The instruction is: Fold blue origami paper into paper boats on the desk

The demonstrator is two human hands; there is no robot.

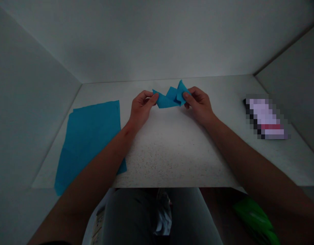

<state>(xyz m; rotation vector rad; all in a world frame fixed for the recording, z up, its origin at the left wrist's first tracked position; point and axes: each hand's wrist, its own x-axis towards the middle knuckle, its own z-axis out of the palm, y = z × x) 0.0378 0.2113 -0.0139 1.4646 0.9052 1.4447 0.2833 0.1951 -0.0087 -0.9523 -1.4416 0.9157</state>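
Observation:
A small folded piece of blue paper [169,98], with pointed corners and several creased flaps, is held between my two hands above the back half of the table. My left hand [144,104] pinches its left end between thumb and fingers. At the other end, the thumb and fingers of my right hand [199,103] grip a raised, folded-over part. Some of my right fingertips are hidden behind the paper. Larger sheets of blue paper [92,132] lie stacked at the left, partly covered by my left forearm.
The white table [172,153] is speckled near its front edge and has walls at the back and both sides. A pixelated, phone-like flat object [266,117] lies at the right. Below the table, a green item [256,217] shows at the lower right beside my legs.

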